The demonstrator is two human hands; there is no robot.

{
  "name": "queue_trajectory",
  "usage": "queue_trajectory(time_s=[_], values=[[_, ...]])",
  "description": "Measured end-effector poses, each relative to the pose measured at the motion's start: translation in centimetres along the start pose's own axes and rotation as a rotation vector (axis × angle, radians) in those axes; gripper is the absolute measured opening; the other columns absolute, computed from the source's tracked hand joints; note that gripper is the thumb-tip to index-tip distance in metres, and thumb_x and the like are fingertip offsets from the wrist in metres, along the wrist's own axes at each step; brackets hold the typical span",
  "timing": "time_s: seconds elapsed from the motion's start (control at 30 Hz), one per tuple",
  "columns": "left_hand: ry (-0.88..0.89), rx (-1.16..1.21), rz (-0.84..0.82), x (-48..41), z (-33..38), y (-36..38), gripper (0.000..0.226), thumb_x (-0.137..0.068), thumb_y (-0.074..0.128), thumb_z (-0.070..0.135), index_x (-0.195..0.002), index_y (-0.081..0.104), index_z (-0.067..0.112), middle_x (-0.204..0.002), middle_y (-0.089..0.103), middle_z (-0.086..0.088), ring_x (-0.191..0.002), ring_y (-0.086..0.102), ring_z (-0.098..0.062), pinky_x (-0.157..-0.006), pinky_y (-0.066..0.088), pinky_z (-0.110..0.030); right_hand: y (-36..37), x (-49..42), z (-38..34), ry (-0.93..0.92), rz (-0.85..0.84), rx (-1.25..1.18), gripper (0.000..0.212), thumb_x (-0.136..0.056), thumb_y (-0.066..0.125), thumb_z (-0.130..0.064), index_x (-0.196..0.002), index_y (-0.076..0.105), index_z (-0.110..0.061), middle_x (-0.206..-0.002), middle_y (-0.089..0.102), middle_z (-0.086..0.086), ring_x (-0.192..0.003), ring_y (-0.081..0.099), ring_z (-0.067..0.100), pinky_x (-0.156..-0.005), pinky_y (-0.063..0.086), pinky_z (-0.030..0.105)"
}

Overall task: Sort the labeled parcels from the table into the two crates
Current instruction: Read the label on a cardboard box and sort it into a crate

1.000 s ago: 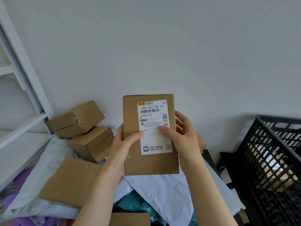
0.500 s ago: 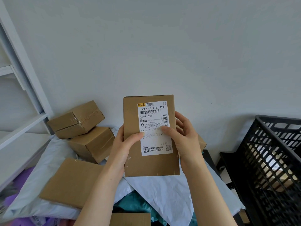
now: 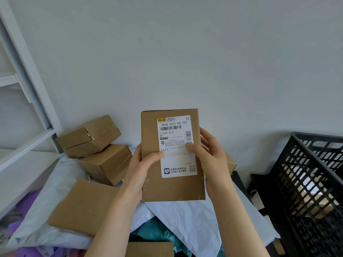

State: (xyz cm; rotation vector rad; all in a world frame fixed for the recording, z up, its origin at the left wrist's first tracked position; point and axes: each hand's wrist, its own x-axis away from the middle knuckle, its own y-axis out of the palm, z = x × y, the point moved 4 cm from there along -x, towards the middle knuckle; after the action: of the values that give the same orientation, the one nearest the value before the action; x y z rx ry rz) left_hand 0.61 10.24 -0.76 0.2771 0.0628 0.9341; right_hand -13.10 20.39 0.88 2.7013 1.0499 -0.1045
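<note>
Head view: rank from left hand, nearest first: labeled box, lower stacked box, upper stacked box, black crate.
1. Labeled box, held in the left hand.
2. Lower stacked box, just left of it.
3. Upper stacked box, farther back-left.
4. Black crate, far right.

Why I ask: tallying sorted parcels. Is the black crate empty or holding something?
Holding something: brown cardboard shows through the mesh of the black crate. Count: cannot tell.
</note>
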Motion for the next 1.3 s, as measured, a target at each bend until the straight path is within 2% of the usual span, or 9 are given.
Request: queue_trajectory(time_s=[0.17, 0.3, 0.5, 0.7, 0.83, 1.0, 1.07, 1.17, 1.3], values=[[0.015, 0.016, -0.025, 0.3, 0.4, -0.2, 0.037, -0.083, 0.066, 0.015, -0.118, 0.059, 0.026, -0.102, 0.073, 0.005, -0.093, 0.07, -0.015, -0.075, 0.053, -0.038, 0.3, 0.3, 0.0, 0.008, 0.009, 0.006, 0.049, -0.081, 0.07, -0.013, -0.121, 0.061, -0.04, -0.118, 0.066, -0.009, -0.111, 0.061, 0.015, -0.095, 0.052, 0.045], [0.015, -0.011, -0.044, 0.6, 0.6, -0.5, 0.05, -0.07, 0.071, 0.022, -0.118, 0.059, 0.027, -0.104, 0.073, 0.006, -0.096, 0.069, -0.015, -0.081, 0.054, -0.042, 0.6, 0.6, -0.3, 0.009, 0.01, 0.004, 0.047, -0.084, 0.066, -0.008, -0.121, 0.061, -0.037, -0.115, 0.068, -0.01, -0.109, 0.063, 0.015, -0.092, 0.054, 0.043], [0.06, 0.009, -0.065, 1.4, 1.4, -1.1, 0.03, -0.086, 0.059, 0.01, -0.113, 0.06, 0.022, -0.095, 0.074, 0.004, -0.083, 0.071, -0.011, -0.063, 0.052, -0.028, 1.3, 1.5, -0.7, 0.024, 0.005, 0.004, 0.047, -0.082, 0.065, -0.01, -0.121, 0.062, -0.036, -0.111, 0.07, -0.009, -0.11, 0.063, 0.015, -0.092, 0.053, 0.041], [0.115, -0.001, -0.138, 1.7, 2.7, -1.2, 0.04, -0.083, 0.064, 0.013, -0.118, 0.06, 0.03, -0.106, 0.072, 0.006, -0.095, 0.069, -0.012, -0.074, 0.051, -0.03, 1.4, 2.7, -2.2, 0.003, 0.012, 0.048, 0.044, -0.089, 0.059, -0.009, -0.125, 0.06, -0.034, -0.104, 0.073, -0.01, -0.102, 0.066, 0.01, -0.081, 0.053, 0.028], [0.164, -0.012, -0.22, 1.4, 2.9, 0.3, 0.04, -0.089, 0.058, 0.012, -0.122, 0.057, 0.034, -0.106, 0.071, 0.012, -0.095, 0.068, -0.007, -0.067, 0.054, -0.019, 0.5, 3.4, -3.7, -0.051, 0.088, 0.142, 0.042, -0.09, 0.06, -0.015, -0.124, 0.061, -0.04, -0.104, 0.073, -0.006, -0.099, 0.067, 0.01, -0.086, 0.054, 0.034], [0.2, -0.079, -0.313, 1.6, 1.7, 4.1, 0.085, -0.066, 0.075, 0.047, -0.141, 0.034, 0.047, -0.126, 0.061, 0.019, -0.107, 0.063, -0.002, -0.082, 0.055, -0.026, -3.5, 5.1, -6.7, -0.093, 0.161, 0.191, 0.037, -0.092, 0.059, -0.017, -0.123, 0.062, -0.036, -0.1, 0.074, -0.01, -0.096, 0.068, 0.008, -0.08, 0.056, 0.03], [0.226, -0.107, -0.342, 2.2, 1.3, 5.9, 0.087, -0.067, 0.073, 0.046, -0.143, 0.029, 0.049, -0.126, 0.059, 0.022, -0.108, 0.061, 0.001, -0.079, 0.056, -0.022, -5.2, 5.8, -7.6, -0.114, 0.189, 0.202, 0.037, -0.093, 0.058, -0.016, -0.124, 0.061, -0.035, -0.103, 0.073, -0.011, -0.097, 0.068, 0.007, -0.081, 0.054, 0.029], [0.253, -0.133, -0.398, 3.4, 0.9, 8.9, 0.087, -0.065, 0.076, 0.047, -0.14, 0.031, 0.052, -0.126, 0.06, 0.018, -0.116, 0.058, -0.006, -0.091, 0.053, -0.034, -8.4, 7.0, -9.1, -0.156, 0.272, 0.19, 0.042, -0.092, 0.06, -0.016, -0.131, 0.055, -0.03, -0.11, 0.071, -0.011, -0.097, 0.067, 0.002, -0.077, 0.054, 0.02], [0.256, -0.068, -0.376, 5.2, 0.2, 13.4, 0.096, -0.051, 0.076, 0.05, -0.139, 0.037, 0.046, -0.116, 0.067, 0.016, -0.105, 0.064, -0.007, -0.085, 0.052, -0.033, -13.2, 8.6, -10.6, -0.167, 0.306, 0.217, 0.037, -0.093, 0.06, -0.015, -0.128, 0.057, -0.027, -0.108, 0.072, -0.012, -0.092, 0.068, 0.0, -0.067, 0.051, 0.012]])
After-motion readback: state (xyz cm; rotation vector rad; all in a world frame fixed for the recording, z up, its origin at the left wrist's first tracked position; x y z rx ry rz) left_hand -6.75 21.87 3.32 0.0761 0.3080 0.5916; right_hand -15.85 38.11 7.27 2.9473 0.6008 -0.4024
